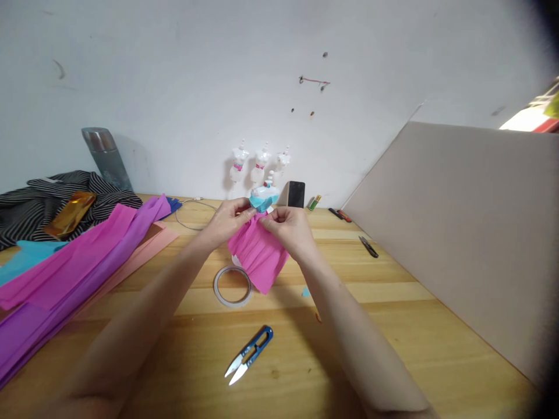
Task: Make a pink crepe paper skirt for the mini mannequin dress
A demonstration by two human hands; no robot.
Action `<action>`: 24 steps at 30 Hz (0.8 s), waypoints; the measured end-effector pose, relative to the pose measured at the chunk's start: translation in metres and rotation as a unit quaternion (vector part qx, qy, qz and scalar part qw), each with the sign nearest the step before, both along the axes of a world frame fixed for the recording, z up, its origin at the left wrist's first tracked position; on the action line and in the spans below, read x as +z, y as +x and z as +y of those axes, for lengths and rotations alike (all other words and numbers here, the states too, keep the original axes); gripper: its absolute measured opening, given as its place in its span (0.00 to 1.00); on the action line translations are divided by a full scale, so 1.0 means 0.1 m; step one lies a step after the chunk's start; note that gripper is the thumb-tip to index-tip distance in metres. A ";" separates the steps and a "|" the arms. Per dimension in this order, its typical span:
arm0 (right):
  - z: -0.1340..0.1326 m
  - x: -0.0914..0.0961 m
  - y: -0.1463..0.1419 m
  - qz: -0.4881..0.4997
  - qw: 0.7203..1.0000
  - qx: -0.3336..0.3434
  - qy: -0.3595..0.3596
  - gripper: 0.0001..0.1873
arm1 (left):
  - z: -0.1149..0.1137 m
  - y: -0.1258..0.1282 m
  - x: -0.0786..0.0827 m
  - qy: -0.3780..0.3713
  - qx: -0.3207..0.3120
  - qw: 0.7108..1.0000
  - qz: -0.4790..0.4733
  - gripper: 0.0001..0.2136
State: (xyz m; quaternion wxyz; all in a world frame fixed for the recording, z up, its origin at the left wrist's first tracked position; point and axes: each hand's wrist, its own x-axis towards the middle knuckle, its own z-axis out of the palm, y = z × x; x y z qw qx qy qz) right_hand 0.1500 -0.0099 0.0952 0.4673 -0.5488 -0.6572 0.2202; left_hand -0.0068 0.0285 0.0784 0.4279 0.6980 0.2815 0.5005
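A small white mannequin [269,183] stands before me, with blue crepe paper [262,199] wrapped around its bust. Pink crepe paper [261,250] hangs in pleats from its waist like a skirt. My left hand [231,218] pinches the top edge of the pink paper on the left side. On the right side, my right hand [288,227] also closes on that edge, thumb and fingers together. Below the skirt lies a roll of tape [217,287]. Thread snips [251,354] rest nearer to me, blades toward the lower left.
Three more mannequins [262,160] and a phone [296,194] stand by the wall. Purple crepe paper [105,256], striped cloth [26,203] and a bottle [106,157] occupy the left. A second pair of snips [369,247] lies right, near a pale panel [471,221].
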 end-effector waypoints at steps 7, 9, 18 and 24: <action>0.02 0.02 -0.04 -0.049 0.998 -0.025 0.035 0.13 | 0.00 -0.01 0.00 -0.005 -0.003 1.000 -0.005 0.13; 0.02 0.02 -0.04 -0.057 0.997 -0.028 0.043 0.13 | 0.00 0.00 -0.01 -0.004 -0.002 1.000 -0.006 0.13; -0.01 0.07 -0.09 -0.087 0.994 -0.050 0.049 0.12 | 0.02 0.01 -0.03 0.005 -0.013 1.000 -0.005 0.14; -0.01 0.08 -0.09 -0.100 0.992 -0.053 0.055 0.13 | -0.01 -0.03 0.01 0.016 0.004 1.000 0.026 0.12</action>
